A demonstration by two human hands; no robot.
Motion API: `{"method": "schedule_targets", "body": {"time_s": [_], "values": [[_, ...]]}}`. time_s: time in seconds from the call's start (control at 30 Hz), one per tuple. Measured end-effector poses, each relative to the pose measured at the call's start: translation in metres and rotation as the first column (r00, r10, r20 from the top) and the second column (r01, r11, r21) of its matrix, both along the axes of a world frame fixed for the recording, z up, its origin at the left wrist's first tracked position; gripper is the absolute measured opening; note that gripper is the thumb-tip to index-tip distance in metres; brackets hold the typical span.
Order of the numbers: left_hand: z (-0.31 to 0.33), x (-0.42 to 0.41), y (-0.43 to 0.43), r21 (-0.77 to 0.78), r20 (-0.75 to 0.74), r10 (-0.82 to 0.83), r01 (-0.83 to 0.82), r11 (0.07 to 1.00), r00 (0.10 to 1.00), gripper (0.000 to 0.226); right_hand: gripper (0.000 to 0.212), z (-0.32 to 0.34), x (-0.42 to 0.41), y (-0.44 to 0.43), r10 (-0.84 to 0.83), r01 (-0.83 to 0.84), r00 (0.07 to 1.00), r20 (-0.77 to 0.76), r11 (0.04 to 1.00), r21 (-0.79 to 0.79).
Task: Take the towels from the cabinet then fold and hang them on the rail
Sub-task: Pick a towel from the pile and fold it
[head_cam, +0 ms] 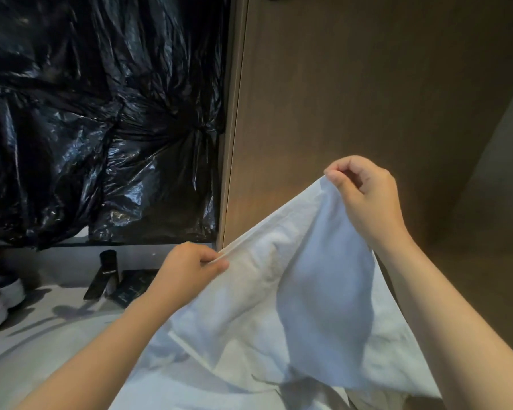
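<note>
A white towel (308, 276) is held up in the middle of the view, just right of centre, spread between two hands and sagging in loose folds towards six o'clock. One corner is pinched between the thumb and fingertips of the right hand (365, 196), raised at one o'clock from the towel's middle. The hem running down from that corner is gripped by the curled fingers of the left hand (190, 267), lower, at nine o'clock. The edge between the two hands is drawn fairly taut and slants upward to the right. More white cloth is bunched at the bottom of the frame; whether it is the same towel or another cannot be told.

The first step is judged done for this towel, since it is out and in hand. Folding is judged barely begun: the cloth is opened out, and no neat fold is seen. Hanging is left, and no rail is shown.

Behind the towel, from twelve to three o'clock, a wooden panel (367, 84) is seen, perhaps the cabinet's side. Black plastic sheeting (101, 113) fills the area from nine to eleven o'clock. Below it, at eight o'clock, a dark tube (107, 273) and a dark box (134, 288) stand on a pale counter (42, 335).
</note>
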State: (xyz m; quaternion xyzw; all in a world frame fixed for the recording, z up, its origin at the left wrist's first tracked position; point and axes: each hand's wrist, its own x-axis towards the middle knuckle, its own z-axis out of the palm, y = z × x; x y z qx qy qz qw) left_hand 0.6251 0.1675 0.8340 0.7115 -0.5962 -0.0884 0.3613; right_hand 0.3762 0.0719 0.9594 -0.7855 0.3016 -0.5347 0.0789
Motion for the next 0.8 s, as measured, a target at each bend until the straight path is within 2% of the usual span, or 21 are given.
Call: {"method": "schedule_targets", "body": {"time_s": [0.23, 0.47, 0.63, 0.8], "values": [[0.002, 0.019, -0.013, 0.037, 0.020, 0.028, -0.029, 0.999, 0.999, 0.037, 0.012, 0.014, -0.011, -0.003, -0.009, 0.009, 0.999, 0.049, 1.000, 0.015], [-0.002, 0.031, -0.022, -0.041, 0.049, 0.128, -0.126, 0.991, 0.991, 0.030, 0.010, 0.013, -0.011, -0.011, -0.039, 0.037, 0.999, 0.034, 0.998, 0.054], [0.000, 0.038, -0.021, -0.184, 0.004, 0.232, -0.227, 0.956, 0.973, 0.024, 0.009, 0.013, -0.013, -0.015, -0.035, 0.029, 0.995, 0.090, 0.997, 0.065], [-0.001, 0.046, -0.022, -0.083, 0.010, 0.251, -0.249, 0.965, 0.968, 0.025, 0.009, 0.008, -0.015, -0.021, -0.048, 0.038, 0.991, 0.121, 0.996, 0.082]]}}
